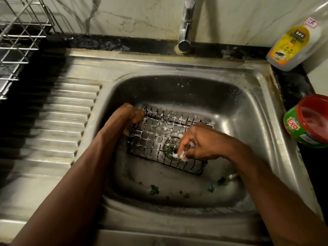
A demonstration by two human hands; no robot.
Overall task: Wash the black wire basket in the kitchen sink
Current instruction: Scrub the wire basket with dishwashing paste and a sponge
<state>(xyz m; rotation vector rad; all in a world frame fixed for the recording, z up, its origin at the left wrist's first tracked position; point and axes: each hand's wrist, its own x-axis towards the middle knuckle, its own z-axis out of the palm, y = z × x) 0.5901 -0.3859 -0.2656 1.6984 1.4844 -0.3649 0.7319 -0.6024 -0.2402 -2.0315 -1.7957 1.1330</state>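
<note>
Black wire basket [159, 132] lies at the middle of the frame, down in the basin of the steel sink [239, 121], over the round drain [169, 148], its long side slanting from centre left towards lower right. Nearest the camera, two bare forearms [71, 192] enter from the bottom corners. Beyond them, on the near part of the basin floor, lie small green scraps [153, 189], wet and ragged. The basket is a shallow rectangle of thin dark wire: a square grid for the bottom, short upright wires for walls, a rail round the top. White suds cling along the grid lines and the far wall. The left hand [131, 118] has its fingers curled round the rim at the basket's left end, gripping it. The right hand [200, 141], over the right half, pinches a white soapy wad [181, 154] between curled fingertips, low among the wires; what the wad is I cannot tell. Left of the basin runs the ribbed drainboard [62, 121], dull and streaked. At the right edge sits a round green tub [308, 121] with a red rim; farther up, a clear dishwash gel bottle [291, 43] with a yellow label. At top centre stands the chrome tap [186, 23], before a veined marble wall [124, 15]. A steel wire rack [19, 41] fills the upper left corner
</note>
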